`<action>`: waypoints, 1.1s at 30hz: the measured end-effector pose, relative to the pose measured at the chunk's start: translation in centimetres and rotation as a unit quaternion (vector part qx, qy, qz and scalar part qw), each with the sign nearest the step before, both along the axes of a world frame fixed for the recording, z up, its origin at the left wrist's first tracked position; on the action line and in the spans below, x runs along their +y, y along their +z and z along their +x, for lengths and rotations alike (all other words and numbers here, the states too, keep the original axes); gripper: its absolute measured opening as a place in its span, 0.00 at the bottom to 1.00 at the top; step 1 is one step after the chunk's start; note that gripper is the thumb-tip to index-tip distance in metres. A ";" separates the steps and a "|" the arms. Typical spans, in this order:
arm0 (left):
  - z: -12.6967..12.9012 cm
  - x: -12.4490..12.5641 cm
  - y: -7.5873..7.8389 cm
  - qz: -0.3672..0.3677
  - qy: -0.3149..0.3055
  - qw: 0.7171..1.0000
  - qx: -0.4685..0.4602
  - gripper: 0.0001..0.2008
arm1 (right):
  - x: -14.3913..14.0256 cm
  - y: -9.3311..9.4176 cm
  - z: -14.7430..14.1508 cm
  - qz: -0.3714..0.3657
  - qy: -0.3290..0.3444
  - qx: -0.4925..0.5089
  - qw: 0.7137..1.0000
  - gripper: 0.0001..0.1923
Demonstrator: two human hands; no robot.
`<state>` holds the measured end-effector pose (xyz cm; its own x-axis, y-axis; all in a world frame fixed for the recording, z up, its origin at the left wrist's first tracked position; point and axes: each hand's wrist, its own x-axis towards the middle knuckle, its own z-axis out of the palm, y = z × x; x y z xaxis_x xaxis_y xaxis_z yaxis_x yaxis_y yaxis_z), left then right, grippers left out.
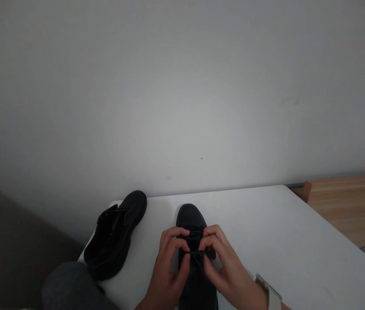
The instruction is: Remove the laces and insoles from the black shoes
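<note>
If my view was a clock, the black shoe (195,239) sat at six o'clock on the white table (273,232), with its toe to twelve. I think it was set that way so its top was easy to reach from both sides. My left hand (169,269) was on its nine o'clock side, and my right hand (229,262) was on its three o'clock side. Each thumb and finger made a tiny pinch, with almost no gap. A bit of black lace (195,252) ran between the two pinches, straight across the shoe. I guess I used just my fingertips because lace is thin and slips away. It was too dark to see how it was looped.

The other shoe (114,239) was at seven o'clock, near the wall (182,94), with its toe to one. Maybe it was there to keep out of my way. Some grey cloth (72,286) was just by its heel. I had a band (273,297) on my right wrist. Past the table, a wooden board (347,209) was between three and four o'clock.
</note>
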<state>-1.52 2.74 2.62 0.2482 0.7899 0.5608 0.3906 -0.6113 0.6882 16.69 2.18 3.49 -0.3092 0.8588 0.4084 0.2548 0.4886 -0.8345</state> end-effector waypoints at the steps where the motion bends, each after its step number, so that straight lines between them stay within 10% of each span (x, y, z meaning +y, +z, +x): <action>1: 0.0 0.0 0.0 0.001 -0.001 1.000 -0.005 0.08 | 0.0 0.0 0.0 0.001 -0.002 0.002 1.000 0.11; 22: -0.2 -0.6 -0.1 -0.055 0.008 0.977 -0.208 0.06 | 0.0 -1.0 0.8 0.027 -0.075 0.199 0.977 0.08; 33: -1.3 0.1 0.3 -0.086 0.014 0.937 -0.339 0.29 | 0.4 -1.4 1.6 -0.004 -0.050 0.268 0.962 0.21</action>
<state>-2.82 2.84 2.96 -0.1414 0.8841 0.4454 -0.1581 -0.4643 0.8714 18.29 2.61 2.12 0.0291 0.8769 0.4797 -0.1670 0.4775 -0.8626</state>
